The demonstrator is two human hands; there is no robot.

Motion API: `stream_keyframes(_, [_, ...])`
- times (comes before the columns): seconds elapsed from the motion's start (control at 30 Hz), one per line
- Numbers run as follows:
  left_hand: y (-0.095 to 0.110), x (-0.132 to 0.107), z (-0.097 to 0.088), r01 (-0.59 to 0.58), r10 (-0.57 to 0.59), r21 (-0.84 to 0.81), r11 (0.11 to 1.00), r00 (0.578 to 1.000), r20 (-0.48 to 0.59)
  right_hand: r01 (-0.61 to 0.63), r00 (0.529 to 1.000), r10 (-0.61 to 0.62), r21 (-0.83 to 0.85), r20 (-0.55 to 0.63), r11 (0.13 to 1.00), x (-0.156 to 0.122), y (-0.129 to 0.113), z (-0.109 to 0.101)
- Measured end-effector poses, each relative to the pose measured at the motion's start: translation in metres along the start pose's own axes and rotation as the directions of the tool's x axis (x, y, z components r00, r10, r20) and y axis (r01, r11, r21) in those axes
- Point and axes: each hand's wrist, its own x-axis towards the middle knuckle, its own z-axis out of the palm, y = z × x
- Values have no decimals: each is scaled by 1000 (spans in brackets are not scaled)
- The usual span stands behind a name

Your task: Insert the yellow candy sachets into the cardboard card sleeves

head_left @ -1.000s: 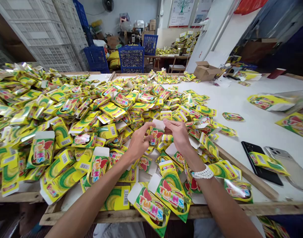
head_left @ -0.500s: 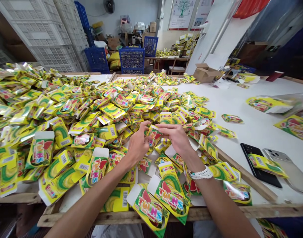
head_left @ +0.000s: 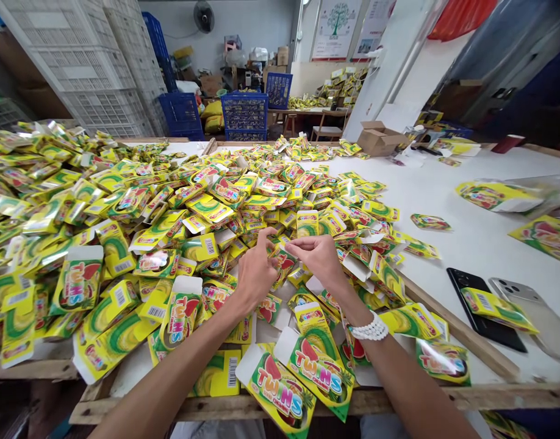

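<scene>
A small yellow-green candy box (head_left: 285, 263) with a watermelon print is held between my two hands, above the heap. My left hand (head_left: 256, 269) grips its left side, thumb against the box and index finger raised over its top. My right hand (head_left: 320, 259), with a white beaded bracelet on the wrist, pinches the box's upper right edge between thumb and fingers. Part of the box is hidden by my fingers. Around both hands lie many similar boxes. Two flat TWINS boxes (head_left: 280, 390) with white flaps up lie at the table's front edge, between my forearms.
A large heap of candy boxes (head_left: 138, 201) covers the left and middle of the white table. Right of a wooden strip (head_left: 458, 326) lie a black phone (head_left: 484, 326) and a pale phone (head_left: 545, 311). A cardboard carton (head_left: 380, 139) and blue crates (head_left: 244, 113) stand farther back.
My right hand has shifted slightly down, its fingers now drawn together in a pinch at the box's top edge. My left hand stays around the box. The view has tilted slightly.
</scene>
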Motion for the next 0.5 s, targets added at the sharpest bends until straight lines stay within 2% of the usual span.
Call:
stream_keyframes(0.17, [0,-1,1,-17,17,-30,999,1000,-8,48,998,-48,-11,-47,999,-2,-2,1])
stream_keyframes(0.4, [-3,-1,-1,33,-38,-67,997,997,-71,175,982,-163,-134,97,975,-5,-1,2])
stream_keyframes(0.5, [-5,-1,0,25,-30,-74,997,997,-72,220,972,-199,-194,121,956,-4,2,2])
